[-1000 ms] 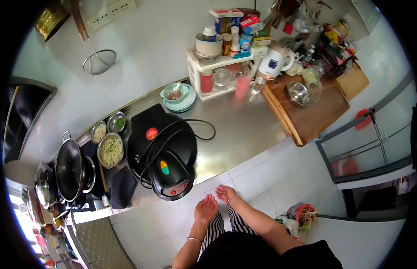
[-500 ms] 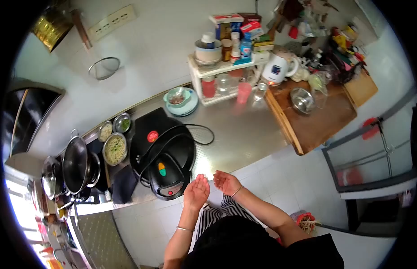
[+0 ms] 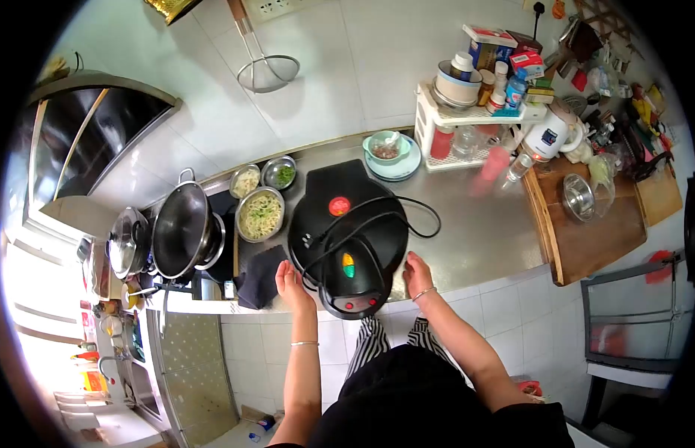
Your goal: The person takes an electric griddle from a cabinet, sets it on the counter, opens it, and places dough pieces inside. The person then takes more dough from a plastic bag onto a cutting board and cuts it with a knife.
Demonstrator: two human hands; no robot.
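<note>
A round black electric griddle (image 3: pixel 314 210) with its lid down sits at the counter's front edge. Its black power cord (image 3: pixel 424 210) lies loosely coiled across the lid and trails to the right. My left hand (image 3: pixel 293 287) is beside the griddle's front left side, fingers extended and holding nothing. At the front right side is my right hand (image 3: pixel 417 276), fingers loosely apart with nothing in them. I cannot tell whether either hand touches the griddle. A dark cloth (image 3: pixel 259 278) lies just left of my left hand.
Bowls of shredded food (image 3: pixel 260 215) and chopped greens (image 3: pixel 285 175) stand left of the griddle, near a wok (image 3: pixel 179 231). Behind it, a green bowl (image 3: pixel 386 148) rests on plates. Rightward are a white rack (image 3: pixel 467 162), a kettle (image 3: pixel 547 137) and a wooden board (image 3: pixel 594 243).
My hands, formerly close together right of the griddle, have moved apart to its two sides. The view has shifted left, so the counter things appear farther right.
</note>
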